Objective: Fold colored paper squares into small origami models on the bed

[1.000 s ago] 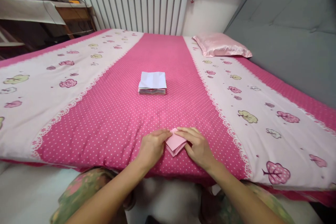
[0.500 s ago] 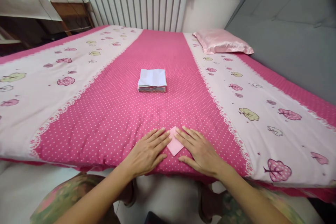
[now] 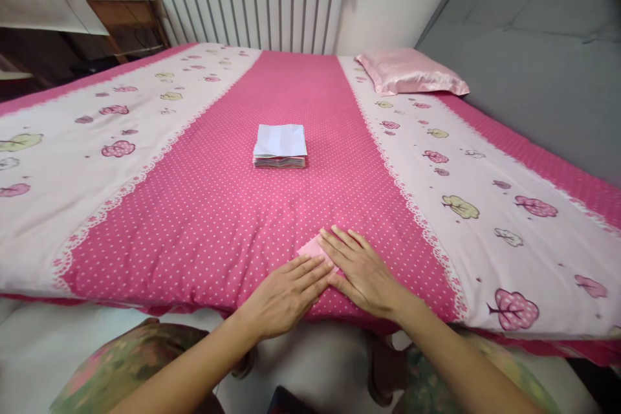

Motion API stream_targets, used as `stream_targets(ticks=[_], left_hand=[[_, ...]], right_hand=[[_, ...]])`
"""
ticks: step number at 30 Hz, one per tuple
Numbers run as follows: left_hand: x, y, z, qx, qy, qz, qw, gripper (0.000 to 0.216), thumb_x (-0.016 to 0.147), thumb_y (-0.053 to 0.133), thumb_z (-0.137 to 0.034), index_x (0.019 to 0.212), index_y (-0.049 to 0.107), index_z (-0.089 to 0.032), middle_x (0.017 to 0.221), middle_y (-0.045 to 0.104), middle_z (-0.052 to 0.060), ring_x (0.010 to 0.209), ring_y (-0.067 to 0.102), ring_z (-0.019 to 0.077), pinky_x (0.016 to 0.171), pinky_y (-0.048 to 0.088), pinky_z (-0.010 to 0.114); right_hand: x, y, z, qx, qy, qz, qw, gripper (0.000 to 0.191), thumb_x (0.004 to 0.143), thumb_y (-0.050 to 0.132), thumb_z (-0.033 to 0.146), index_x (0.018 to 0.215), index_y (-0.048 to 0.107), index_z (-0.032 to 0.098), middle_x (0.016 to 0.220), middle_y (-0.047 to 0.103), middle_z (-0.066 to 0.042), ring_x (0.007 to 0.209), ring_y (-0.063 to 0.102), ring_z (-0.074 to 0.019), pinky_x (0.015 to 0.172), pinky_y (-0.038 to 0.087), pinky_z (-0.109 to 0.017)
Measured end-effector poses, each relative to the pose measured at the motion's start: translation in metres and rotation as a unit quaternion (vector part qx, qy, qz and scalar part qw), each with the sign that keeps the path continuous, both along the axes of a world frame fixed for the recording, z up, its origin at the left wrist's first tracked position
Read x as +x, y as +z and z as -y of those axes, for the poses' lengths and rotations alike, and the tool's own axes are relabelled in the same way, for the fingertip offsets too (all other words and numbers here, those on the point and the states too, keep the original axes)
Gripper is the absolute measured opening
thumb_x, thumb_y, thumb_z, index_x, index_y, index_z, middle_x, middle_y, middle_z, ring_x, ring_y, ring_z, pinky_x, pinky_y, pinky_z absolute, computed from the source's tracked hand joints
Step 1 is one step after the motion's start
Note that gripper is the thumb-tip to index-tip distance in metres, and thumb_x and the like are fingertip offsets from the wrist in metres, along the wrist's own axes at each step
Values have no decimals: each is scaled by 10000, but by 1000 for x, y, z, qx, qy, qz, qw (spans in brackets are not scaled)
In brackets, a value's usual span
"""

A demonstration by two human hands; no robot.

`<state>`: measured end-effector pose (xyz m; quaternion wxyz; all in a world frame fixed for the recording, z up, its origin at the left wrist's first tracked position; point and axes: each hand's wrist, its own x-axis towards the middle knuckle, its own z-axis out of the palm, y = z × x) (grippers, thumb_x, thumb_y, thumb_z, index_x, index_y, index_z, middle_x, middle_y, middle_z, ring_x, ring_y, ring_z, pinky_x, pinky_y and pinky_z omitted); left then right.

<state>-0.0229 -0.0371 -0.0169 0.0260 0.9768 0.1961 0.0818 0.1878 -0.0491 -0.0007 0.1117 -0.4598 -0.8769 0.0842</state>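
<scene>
A small folded pink paper (image 3: 313, 248) lies flat on the dotted pink bedspread (image 3: 218, 233) near the front edge of the bed. My left hand (image 3: 286, 291) rests on the paper's near side, fingers stretched out and pointing right. On its right side lies my right hand (image 3: 361, 272), palm down with fingers extended. Both hands cover parts of the paper, so its full outline is hidden. The left fingertips reach close to my right thumb. Neither hand grips anything.
A stack of paper squares (image 3: 280, 142), white on top, sits farther back on the bed. A shiny pink pillow (image 3: 411, 71) lies at the back right against a grey headboard (image 3: 528, 52). Behind the bed is a white radiator (image 3: 242, 3); a desk (image 3: 126, 13) stands back left.
The paper has turned, so an edge now faces differently. My left hand has moved right and nearer, onto the paper's near side; the right hand has shifted slightly left.
</scene>
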Motion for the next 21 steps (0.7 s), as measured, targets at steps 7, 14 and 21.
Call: stream_targets(ticks=[7,14,21], left_hand=[[0,3,4,-20,0,23,1000,374,911,329,-249,1253,440,-148,1373,392,49,1297,284,171,1082,257,344],[-8,5,-3,-22,28,92,995,435,844,459,-342,1225,486,-134,1281,501,103,1215,422,226,1024,354,410],[-15,8,-15,-52,80,150,984,384,824,505,-331,1162,550,-154,1169,595,101,1120,519,223,970,416,420]], right_hand=[[-4,0,-4,-10,20,-17,1000,564,887,316,469,1384,237,215,1430,295,-20,1343,150,-229,1068,211,-466],[-3,1,2,-10,-5,11,1000,635,867,316,526,1402,178,213,1448,246,-34,1342,149,-244,1080,194,-464],[3,0,6,-14,-16,7,1000,678,845,359,544,1401,188,197,1453,218,-67,1336,169,-264,1073,197,-487]])
